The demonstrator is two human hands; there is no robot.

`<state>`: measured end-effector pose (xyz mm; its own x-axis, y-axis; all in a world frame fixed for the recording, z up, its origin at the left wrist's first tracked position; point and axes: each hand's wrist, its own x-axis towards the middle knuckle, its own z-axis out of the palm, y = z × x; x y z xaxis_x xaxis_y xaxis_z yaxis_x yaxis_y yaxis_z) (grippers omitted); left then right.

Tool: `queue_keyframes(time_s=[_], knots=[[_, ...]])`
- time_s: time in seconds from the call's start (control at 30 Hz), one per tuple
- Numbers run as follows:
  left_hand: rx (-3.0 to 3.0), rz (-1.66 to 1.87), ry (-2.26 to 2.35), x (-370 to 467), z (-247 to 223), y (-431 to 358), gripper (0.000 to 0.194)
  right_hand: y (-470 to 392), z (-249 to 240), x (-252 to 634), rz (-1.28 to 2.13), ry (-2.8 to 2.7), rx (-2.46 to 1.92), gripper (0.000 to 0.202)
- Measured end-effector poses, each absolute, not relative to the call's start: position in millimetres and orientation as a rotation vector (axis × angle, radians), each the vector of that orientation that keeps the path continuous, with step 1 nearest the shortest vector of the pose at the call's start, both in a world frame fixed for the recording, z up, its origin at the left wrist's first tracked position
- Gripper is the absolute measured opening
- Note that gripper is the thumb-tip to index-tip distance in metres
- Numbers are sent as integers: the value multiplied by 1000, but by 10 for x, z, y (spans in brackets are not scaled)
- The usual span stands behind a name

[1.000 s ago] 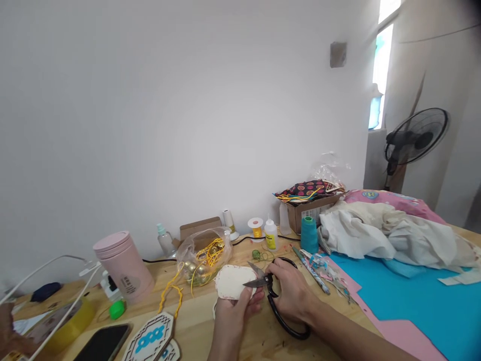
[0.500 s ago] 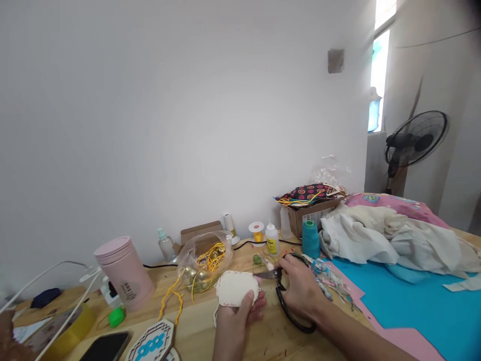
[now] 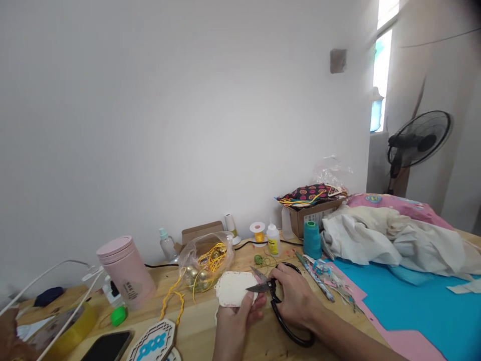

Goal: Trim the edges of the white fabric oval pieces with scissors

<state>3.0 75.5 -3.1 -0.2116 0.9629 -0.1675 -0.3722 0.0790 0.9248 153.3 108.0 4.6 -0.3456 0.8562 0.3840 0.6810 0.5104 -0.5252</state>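
Note:
My left hand (image 3: 244,311) holds a flat white plaque (image 3: 233,288) with rounded ends and reddish marks along its lower edge, the thumb pressed on its face. In my right hand (image 3: 295,296) is a pair of black-handled scissors (image 3: 267,286), blades parted. One blade lies over the plaque's right end, close to my left thumb; whether anything is between the blades I cannot tell. Another pale piece is partly hidden below the plaque. Just beyond the scissors sits a small bundle of green thread (image 3: 258,259).
A glue bottle (image 3: 273,240), teal thread cone (image 3: 311,240) and yellow thread spool (image 3: 257,233) stand behind my hands. To the left are a bag of bells (image 3: 205,265), an octagonal ornament (image 3: 154,342), a phone (image 3: 107,346) and a pink canister (image 3: 128,276). Blue sheet (image 3: 406,311) lies right.
The scissors have opened wider and moved a little left, so one blade now overlaps the plaque. My left hand and the plaque have barely moved.

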Motion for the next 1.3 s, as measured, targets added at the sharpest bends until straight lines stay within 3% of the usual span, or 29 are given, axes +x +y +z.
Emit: queue_keyframes(time_s=[0.27, 0.67, 0.9, 1.1, 1.2, 1.3], knots=[[761, 1386, 1169, 88, 104, 675, 34, 1169, 166, 1696, 181, -1921, -1416, 23], [826, 1341, 1181, 79, 56, 688, 44, 1174, 143, 1701, 166, -1980, -1317, 23], [930, 1269, 1178, 90, 82, 656, 37, 1183, 159, 1699, 262, -1976, -1367, 22], [1058, 1280, 1251, 101, 73, 596, 16, 1098, 224, 1629, 575, -1809, -1137, 19], [1089, 1289, 1343, 90, -13, 573, 22, 1037, 200, 1551, 846, -1829, -989, 21], [1196, 1221, 1316, 68, -106, 589, 33, 1003, 135, 1507, 1127, -1808, -783, 44]])
